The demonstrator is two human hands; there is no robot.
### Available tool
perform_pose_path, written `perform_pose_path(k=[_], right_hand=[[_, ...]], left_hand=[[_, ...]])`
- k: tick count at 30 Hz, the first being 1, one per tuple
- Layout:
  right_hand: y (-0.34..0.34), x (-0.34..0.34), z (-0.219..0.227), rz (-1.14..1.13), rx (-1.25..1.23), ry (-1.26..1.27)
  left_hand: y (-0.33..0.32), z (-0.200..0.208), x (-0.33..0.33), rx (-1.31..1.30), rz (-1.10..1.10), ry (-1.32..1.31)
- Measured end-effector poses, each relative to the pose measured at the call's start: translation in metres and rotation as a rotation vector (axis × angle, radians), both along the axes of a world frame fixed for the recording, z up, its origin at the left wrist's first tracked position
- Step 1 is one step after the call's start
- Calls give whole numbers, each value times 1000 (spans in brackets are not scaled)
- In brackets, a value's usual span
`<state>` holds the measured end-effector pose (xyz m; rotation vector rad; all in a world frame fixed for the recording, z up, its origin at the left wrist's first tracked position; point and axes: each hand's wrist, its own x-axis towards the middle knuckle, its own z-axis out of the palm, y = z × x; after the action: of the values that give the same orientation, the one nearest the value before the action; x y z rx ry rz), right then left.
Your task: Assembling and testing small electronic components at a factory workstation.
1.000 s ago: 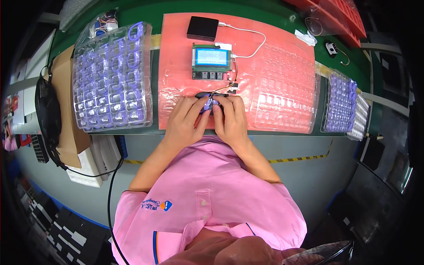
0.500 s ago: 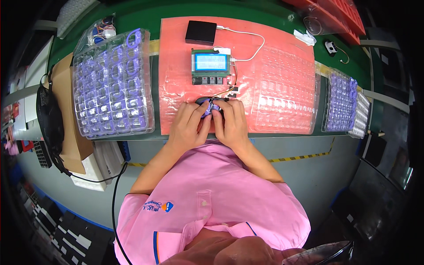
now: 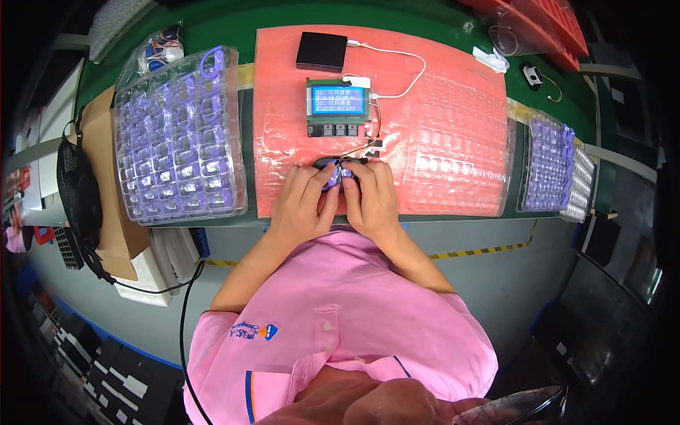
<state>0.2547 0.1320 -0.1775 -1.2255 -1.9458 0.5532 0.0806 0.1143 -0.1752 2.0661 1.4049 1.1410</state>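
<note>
left hand (image 3: 303,200) and right hand (image 3: 372,201) work side by side at the near middle of the pink mat (image 3: 283,99), thumb and fingers of each clamped on small purple pieces (image 3: 346,172). these sit at a dark holder (image 3: 321,161), mostly covered by the fingers from where i watch. thin wires run from near the holder toward a green board with a lit blue screen (image 3: 338,104), buttons along its near edge. a white cable (image 3: 423,64) links board and black box (image 3: 321,52). clear tray (image 3: 457,142) lies right on the mat; purple-filled tray (image 3: 180,142) stands left, beside the mat.
</note>
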Motion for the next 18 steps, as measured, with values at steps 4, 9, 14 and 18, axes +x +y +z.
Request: perform_pose_path(k=[4,9,14,18], right_hand=[[-3,2,-1,17,-4,17],[-2,4,2,37,-20,22],[-1,3,3,23,-16,16],[-2,1,3,20,-22,-2]], left_hand=[[-2,0,0,-9,2,2],[-1,3,0,-47,3,-32],[2,11,-8,-245,-28,-105],[2,16,-5,-292,-10,-107]])
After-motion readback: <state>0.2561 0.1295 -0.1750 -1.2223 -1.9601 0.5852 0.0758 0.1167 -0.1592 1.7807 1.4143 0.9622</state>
